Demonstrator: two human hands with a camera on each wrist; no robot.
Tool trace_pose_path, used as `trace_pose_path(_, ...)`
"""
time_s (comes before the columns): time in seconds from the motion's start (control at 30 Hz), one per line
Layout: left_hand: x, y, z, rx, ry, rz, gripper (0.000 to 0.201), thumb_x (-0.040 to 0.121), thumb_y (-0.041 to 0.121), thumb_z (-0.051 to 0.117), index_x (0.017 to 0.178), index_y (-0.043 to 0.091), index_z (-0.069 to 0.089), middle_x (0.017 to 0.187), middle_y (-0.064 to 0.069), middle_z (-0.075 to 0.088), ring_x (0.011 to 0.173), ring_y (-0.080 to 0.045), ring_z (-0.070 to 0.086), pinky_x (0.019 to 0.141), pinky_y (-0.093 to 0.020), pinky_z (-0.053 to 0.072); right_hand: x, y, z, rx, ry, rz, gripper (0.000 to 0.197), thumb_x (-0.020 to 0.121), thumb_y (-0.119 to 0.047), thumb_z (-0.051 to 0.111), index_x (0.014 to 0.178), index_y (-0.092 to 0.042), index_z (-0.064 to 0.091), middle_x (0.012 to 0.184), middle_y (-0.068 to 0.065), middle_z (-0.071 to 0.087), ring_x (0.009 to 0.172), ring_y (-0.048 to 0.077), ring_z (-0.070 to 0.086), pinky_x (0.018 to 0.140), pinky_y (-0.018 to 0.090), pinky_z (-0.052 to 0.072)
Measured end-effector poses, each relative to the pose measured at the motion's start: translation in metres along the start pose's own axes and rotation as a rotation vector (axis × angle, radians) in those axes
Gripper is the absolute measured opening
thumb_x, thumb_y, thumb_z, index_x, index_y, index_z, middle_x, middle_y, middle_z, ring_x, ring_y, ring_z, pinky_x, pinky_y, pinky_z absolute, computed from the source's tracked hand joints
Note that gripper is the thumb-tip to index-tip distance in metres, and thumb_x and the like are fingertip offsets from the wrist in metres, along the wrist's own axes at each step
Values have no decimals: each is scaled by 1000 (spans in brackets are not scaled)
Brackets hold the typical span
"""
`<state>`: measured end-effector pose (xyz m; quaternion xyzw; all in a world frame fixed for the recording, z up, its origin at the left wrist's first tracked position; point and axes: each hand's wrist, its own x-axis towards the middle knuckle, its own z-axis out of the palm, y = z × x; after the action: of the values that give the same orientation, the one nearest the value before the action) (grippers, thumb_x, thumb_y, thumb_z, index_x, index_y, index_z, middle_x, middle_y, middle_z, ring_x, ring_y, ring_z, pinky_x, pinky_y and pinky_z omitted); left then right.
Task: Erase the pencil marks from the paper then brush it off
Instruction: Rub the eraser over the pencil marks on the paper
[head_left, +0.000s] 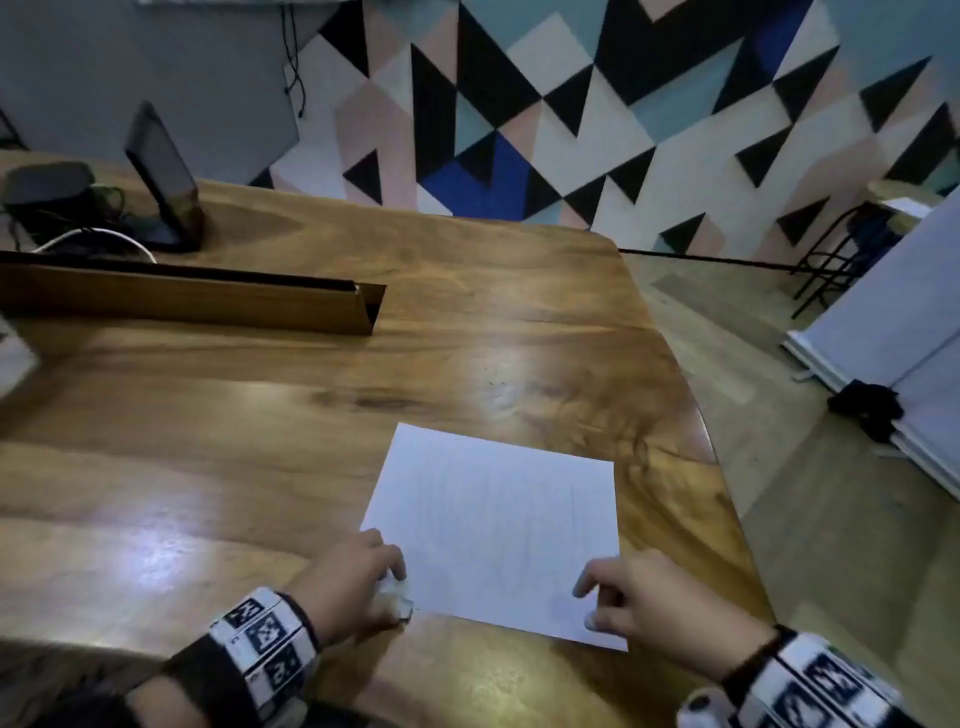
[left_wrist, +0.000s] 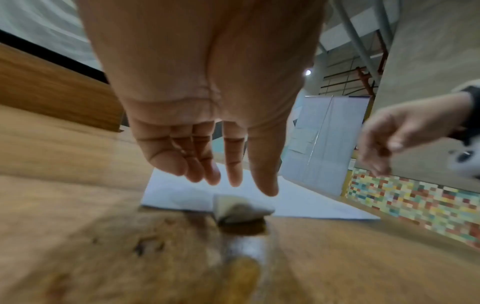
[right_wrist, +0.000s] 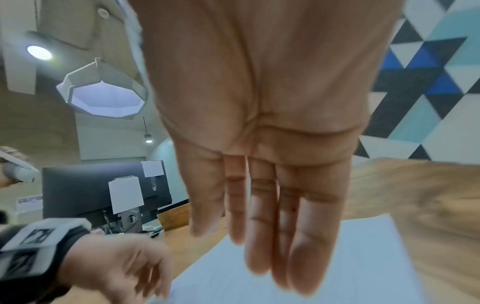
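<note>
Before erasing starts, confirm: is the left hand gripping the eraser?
No: the left hand hangs open above the eraser, fingers clear of it.

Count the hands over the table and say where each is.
2. The left hand hovers above the eraser at the paper's near-left corner; the right hand is over its near-right corner. Both are open.

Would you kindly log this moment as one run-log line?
left hand: open above eraser | right hand: open over paper | faint marks visible
</note>
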<state>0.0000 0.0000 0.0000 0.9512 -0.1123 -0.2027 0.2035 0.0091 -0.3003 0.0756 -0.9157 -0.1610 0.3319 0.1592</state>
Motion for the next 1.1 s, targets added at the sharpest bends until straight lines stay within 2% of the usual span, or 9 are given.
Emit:
trace_pose_path(0.13, 5, -2, 2, 40, -69, -28, 30, 69, 35, 67, 93, 23, 55, 84, 8, 39, 81, -13, 42, 69, -24, 33, 53, -21, -13, -16, 129, -53, 48, 84, -34, 69, 128, -23, 53, 113, -3, 54, 104, 11, 52, 89, 22, 41)
trace_pose_path(0.27, 10, -8, 6, -25, -119, -16, 25, 64, 40, 66, 64, 34, 42, 82, 8, 42, 82, -14, 46, 67, -20, 37, 107, -35, -9, -98, 116, -35, 96, 77, -43, 74, 151, -27, 15, 158, 4, 11, 145, 22, 11, 115, 39, 20)
trace_pose_path(0.47, 18, -14, -5, -150, 45, 0, 21, 76, 32, 63, 66, 32, 45, 70, 13, 47, 64, -2, 43, 56, -15, 31, 159, -34, -3, -273, 46, 116, 128, 65, -56, 77, 148, -33, -17, 156, 3, -28, 143, 25, -26, 114, 60, -1)
trace_pose_path(0.57, 28, -20, -14, -182, 145, 21, 15, 82, 23, 59, 96, 19, 60, 84, 3, 54, 80, -13, 49, 64, -19, 34, 163, -32, 6, -274, 5, 143, 132, 62, -59, 77, 147, -34, -21, 153, 0, -35, 142, 23, -28, 113, 63, -1)
trace_pose_path(0.8, 33, -30, -1, -188, 141, 114, 27, 81, 31, 51, 84, 11, 67, 106, -7, 58, 94, -20, 55, 81, -22, 39, 154, -30, 17, -274, -39, 132, 133, 62, -64, 74, 145, -35, -26, 148, -2, -43, 141, 24, -31, 112, 63, -3)
trace_pose_path(0.87, 25, -32, 10, -245, 149, 67, 34, 79, 33, 44, 82, 8, 66, 98, -7, 63, 91, -21, 60, 78, -21, 41, 144, -30, 25, -277, -72, 109, 133, 63, -65, 74, 144, -36, -27, 145, -4, -47, 140, 24, -33, 111, 63, -4)
trace_pose_path(0.93, 15, -35, 15, -236, 196, 5, 22, 74, 22, 54, 87, 5, 62, 79, 0, 64, 78, -16, 61, 72, -21, 47, 133, -31, 35, -268, -94, 97, 132, 64, -64, 73, 143, -36, -29, 138, -7, -51, 138, 22, -36, 110, 63, -6)
trace_pose_path(1.0, 9, -36, 26, -376, 90, -63, 27, 64, 14, 67, 89, 10, 59, 64, 9, 62, 68, -13, 60, 67, -21, 49, 125, -34, 42, -268, -98, 93, 131, 65, -62, 73, 144, -34, -28, 136, -7, -51, 137, 21, -37, 110, 61, -9)
trace_pose_path(1.1, 10, -34, 25, -442, 83, -132, 15, 78, 8, 56, 89, -2, 55, 62, 2, 58, 58, -9, 56, 56, -13, 45, 128, -47, 44, -321, -58, -28, 125, 71, -56, 72, 149, -22, -20, 151, -3, -38, 140, 19, -32, 116, 51, -11)
